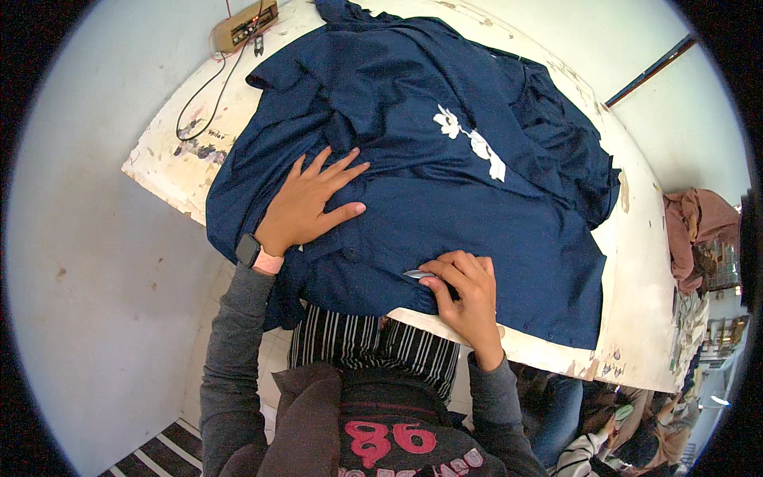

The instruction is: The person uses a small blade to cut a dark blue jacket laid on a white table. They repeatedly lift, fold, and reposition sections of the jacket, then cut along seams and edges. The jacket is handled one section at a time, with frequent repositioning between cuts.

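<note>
A navy blue garment with a white flower motif lies spread and wrinkled over a pale, stained table. My left hand rests on the cloth at center left, fingers spread, with a watch on a pink band at the wrist. At the lower middle, near the cloth's front edge, my right hand pinches a small silver metal tool, which looks like thread snips, against or just above the fabric.
A beige box device with a dark cable sits at the back left. A wall bounds the left. Pinkish cloth is piled at the right. Other people are at lower right, one hand holding something green.
</note>
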Available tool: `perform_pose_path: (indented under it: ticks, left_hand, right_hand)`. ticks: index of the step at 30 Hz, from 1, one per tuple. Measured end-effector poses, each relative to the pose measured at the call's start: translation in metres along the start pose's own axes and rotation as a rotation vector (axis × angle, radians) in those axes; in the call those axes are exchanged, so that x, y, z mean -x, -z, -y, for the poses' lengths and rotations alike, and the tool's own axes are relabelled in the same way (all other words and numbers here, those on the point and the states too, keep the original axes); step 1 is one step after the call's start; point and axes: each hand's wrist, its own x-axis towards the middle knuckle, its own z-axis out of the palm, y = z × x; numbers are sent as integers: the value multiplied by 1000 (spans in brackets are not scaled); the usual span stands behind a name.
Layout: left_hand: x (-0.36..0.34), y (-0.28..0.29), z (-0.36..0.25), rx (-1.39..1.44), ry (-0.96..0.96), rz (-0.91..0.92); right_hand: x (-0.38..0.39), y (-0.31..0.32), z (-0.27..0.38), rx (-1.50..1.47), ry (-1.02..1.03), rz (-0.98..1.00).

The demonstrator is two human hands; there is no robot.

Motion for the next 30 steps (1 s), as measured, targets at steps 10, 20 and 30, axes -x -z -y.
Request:
perform_pose_path:
  ticks: [10, 20, 30]
  left_hand:
    - [-13, 10, 16, -7, -13, 71]
    - [-17, 11, 17, -17, -21, 108]
    - [-15, 10, 16, -12, -15, 84]
  right_hand:
    - [28, 40, -17, 91, -136, -124]
    - [5, -2, -1, 126, 10, -118]
    - [-3, -16, 4, 119, 59, -117]
